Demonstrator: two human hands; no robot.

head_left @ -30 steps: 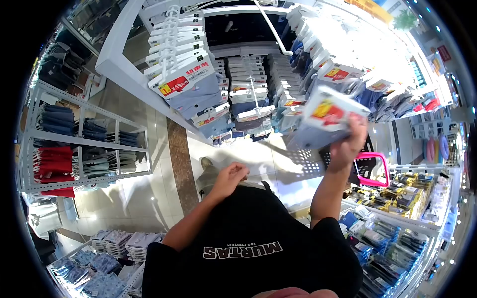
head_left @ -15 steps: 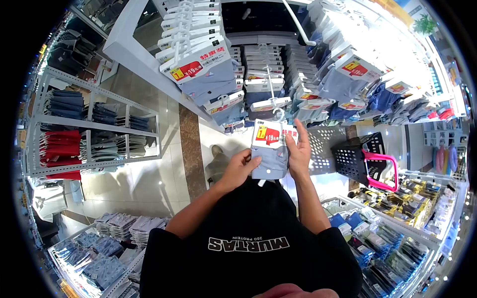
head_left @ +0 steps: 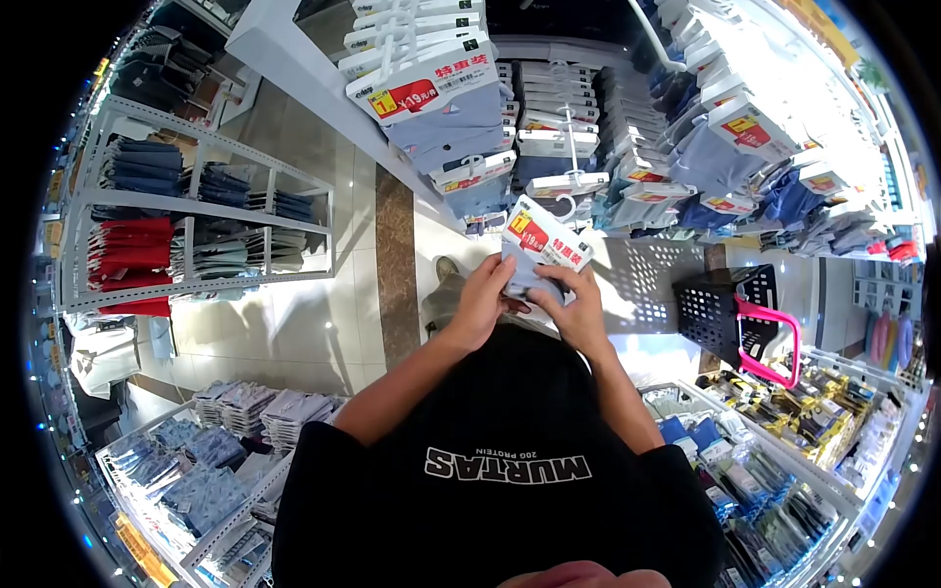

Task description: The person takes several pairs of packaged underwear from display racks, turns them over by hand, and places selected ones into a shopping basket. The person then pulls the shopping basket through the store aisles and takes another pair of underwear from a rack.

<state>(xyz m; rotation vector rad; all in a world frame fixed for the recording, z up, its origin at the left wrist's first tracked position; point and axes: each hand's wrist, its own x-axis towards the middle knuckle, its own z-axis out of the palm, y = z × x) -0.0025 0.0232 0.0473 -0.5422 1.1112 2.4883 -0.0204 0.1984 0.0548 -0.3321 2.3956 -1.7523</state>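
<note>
Both my hands hold a folded grey-blue garment in front of my chest. Above it, a white hanging card carries red and yellow price print, a 19 price among it, and a clear hook at its top. My left hand grips the garment's left side, thumb over the front. On the right edge, my right hand is closed with its thumb pressing the cloth near the bottom. The card tilts down to the right. My fingers cover most of the garment's lower part.
Similar carded garments hang on hooks in the white rack ahead. To the right is a black shopping basket with a pink handle. A shelf unit of folded clothes stands left; bins of packaged goods and folded clothing flank me.
The carded garment has tilted clockwise, and its lower part is now bunched between my hands. My right hand went from lying open along its edge to gripping it. The view shifted slightly.
</note>
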